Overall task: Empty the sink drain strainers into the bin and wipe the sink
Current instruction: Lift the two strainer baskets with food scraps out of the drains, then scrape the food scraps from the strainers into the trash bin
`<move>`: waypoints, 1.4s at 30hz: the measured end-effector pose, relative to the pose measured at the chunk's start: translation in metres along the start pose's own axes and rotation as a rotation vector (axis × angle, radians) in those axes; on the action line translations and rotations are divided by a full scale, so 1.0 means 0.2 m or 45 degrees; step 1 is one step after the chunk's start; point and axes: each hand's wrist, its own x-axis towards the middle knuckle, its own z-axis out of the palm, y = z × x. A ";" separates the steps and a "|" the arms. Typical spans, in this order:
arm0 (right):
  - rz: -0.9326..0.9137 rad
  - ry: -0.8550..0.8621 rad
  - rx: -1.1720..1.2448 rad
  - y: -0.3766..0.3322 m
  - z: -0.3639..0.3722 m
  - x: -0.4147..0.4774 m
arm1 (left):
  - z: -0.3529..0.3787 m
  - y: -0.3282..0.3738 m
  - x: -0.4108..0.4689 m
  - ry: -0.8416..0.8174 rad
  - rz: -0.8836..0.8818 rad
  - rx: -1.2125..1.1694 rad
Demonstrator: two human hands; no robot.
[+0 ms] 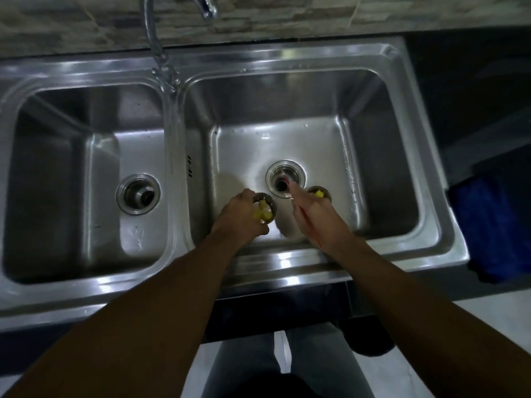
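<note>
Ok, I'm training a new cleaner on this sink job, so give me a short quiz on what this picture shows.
1. True or false: the strainer held in the left hand is empty.
2. Where is the blue cloth? A: in the left basin. B: on the counter to the right of the sink. C: draped over the tap.
3. Fill in: the left hand and the right hand are both over the ___ basin.

Key: 1 false, it holds yellow scraps; 2 B; 3 right.
</note>
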 end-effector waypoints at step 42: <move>0.198 1.336 0.522 0.98 -0.59 -1.87 | 1.39 1.36 -0.93 -0.135 0.990 -0.030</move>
